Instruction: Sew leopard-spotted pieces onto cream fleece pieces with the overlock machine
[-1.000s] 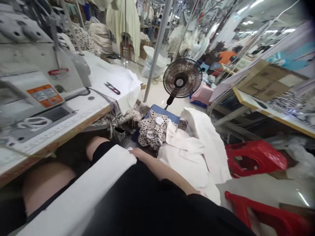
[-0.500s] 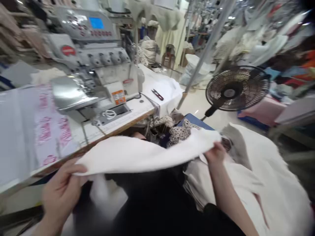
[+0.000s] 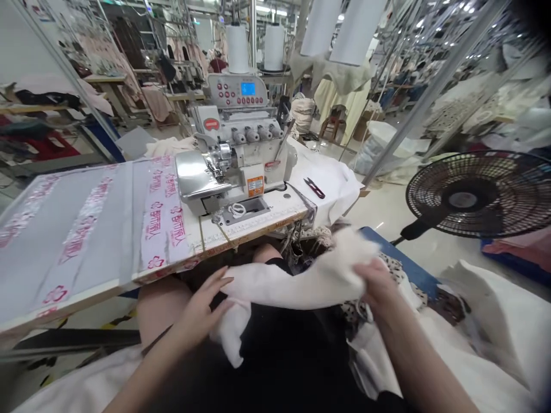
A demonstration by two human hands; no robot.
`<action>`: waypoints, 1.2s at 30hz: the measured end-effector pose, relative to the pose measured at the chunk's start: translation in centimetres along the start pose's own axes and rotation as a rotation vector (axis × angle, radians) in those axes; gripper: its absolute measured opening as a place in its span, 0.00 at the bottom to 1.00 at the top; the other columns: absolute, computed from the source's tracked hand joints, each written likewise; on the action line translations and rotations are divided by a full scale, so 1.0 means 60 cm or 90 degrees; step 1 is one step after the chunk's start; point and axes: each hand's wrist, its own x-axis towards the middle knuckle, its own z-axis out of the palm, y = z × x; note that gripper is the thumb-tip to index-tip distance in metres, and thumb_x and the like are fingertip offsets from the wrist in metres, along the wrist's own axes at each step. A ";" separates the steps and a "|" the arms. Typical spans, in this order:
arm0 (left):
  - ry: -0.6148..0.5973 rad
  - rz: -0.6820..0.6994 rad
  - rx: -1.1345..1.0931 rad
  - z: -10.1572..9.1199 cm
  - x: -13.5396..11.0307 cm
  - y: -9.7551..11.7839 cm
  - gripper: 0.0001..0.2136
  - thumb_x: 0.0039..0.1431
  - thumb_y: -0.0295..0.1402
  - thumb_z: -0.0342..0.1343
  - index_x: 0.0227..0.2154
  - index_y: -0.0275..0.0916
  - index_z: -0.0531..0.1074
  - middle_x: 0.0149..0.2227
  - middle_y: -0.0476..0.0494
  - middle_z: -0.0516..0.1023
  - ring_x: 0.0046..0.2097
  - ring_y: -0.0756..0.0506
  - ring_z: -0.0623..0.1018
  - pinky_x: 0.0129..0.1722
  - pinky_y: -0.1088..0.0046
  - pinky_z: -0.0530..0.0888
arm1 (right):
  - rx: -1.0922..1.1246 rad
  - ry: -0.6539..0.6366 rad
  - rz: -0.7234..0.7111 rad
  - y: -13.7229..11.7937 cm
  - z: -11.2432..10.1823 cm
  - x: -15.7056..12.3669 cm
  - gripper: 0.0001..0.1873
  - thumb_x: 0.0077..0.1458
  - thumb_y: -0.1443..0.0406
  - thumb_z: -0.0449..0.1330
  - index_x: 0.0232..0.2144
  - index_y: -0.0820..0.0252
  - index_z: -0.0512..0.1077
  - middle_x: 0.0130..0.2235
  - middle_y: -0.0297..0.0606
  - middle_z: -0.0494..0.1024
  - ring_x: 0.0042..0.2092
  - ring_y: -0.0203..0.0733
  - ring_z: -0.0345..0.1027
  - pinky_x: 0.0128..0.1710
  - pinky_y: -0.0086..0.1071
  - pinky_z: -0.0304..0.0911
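A strip of white fabric (image 3: 288,287) stretches between my two hands above my lap, sagging a little in the middle. My left hand (image 3: 210,301) grips its left end between thumb and fingers, and a loose corner dangles below. At the other end my right hand (image 3: 379,284) is closed on the fabric, whose upper edge there is blurred by motion. Beyond the hands stands an overlock sewing machine (image 3: 245,143) on a white table (image 3: 206,235). Thread snips (image 3: 314,188) lie on white cloth to the machine's right.
A black fan (image 3: 465,198) stands at the right, beside a blue surface (image 3: 387,244) with spotted cloth (image 3: 390,264). White fabric pieces (image 3: 495,321) are heaped at lower right. Thread cones (image 3: 236,49) rise behind the machine. A metal pole (image 3: 430,92) slants at the right.
The view has swung left and up, so the machine sits nearer the middle. My hands have come closer together, and the fabric between them is more bunched.
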 end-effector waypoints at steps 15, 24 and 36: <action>0.278 -0.163 -0.324 -0.100 0.000 0.133 0.07 0.50 0.35 0.55 0.28 0.36 0.72 0.25 0.50 0.72 0.29 0.51 0.70 0.31 0.78 0.68 | -0.154 -0.377 -0.023 -0.022 0.265 0.097 0.16 0.45 0.59 0.63 0.35 0.63 0.71 0.31 0.35 0.72 0.32 0.37 0.63 0.30 0.27 0.60; 0.423 0.163 -0.262 -0.268 0.085 0.123 0.11 0.49 0.39 0.57 0.32 0.37 0.74 0.35 0.48 0.76 0.37 0.49 0.74 0.37 0.74 0.70 | -0.094 -0.598 0.123 -0.039 0.289 0.110 0.15 0.37 0.58 0.68 0.23 0.66 0.73 0.23 0.33 0.71 0.25 0.34 0.61 0.26 0.26 0.58; 0.321 0.069 0.264 -0.260 0.248 0.042 0.18 0.55 0.33 0.47 0.49 0.36 0.66 0.51 0.37 0.66 0.52 0.37 0.64 0.52 0.57 0.60 | 0.211 -0.353 0.028 0.055 0.346 0.149 0.23 0.41 0.55 0.65 0.40 0.60 0.70 0.37 0.36 0.76 0.39 0.44 0.70 0.41 0.37 0.63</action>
